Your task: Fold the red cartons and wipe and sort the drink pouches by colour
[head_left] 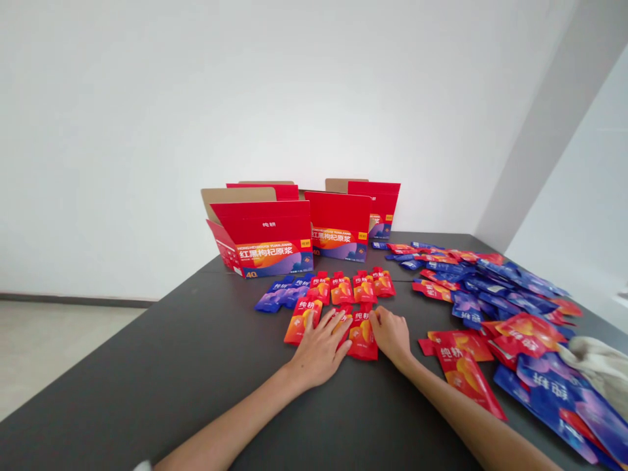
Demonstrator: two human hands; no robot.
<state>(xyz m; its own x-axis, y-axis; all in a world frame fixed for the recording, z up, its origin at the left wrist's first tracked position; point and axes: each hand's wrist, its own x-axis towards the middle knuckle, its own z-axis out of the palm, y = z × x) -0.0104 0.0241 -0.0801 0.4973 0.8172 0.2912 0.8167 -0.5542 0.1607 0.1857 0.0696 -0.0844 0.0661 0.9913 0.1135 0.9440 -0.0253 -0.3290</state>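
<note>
My left hand (320,348) lies with its fingers spread over a red pouch (342,316), hiding most of it. Its fingertips also reach the edge of a red pouch (296,323) on the left. At the right edge of another red pouch (363,337), my right hand (391,332) is closed, with its fingers curled at the pouch's upper corner. Just behind, several red pouches (342,288) form a row, their spouts pointing away from me. Blue-purple pouches (273,297) continue that row on the left, slightly overlapping.
Red printed cartons (265,239) with raised flaps stand at the back of the dark table (196,366). A heap of mixed blue and red pouches (483,288) spreads along the right. Nearer lie a loose red pouch (466,376) and a pale cloth (601,369).
</note>
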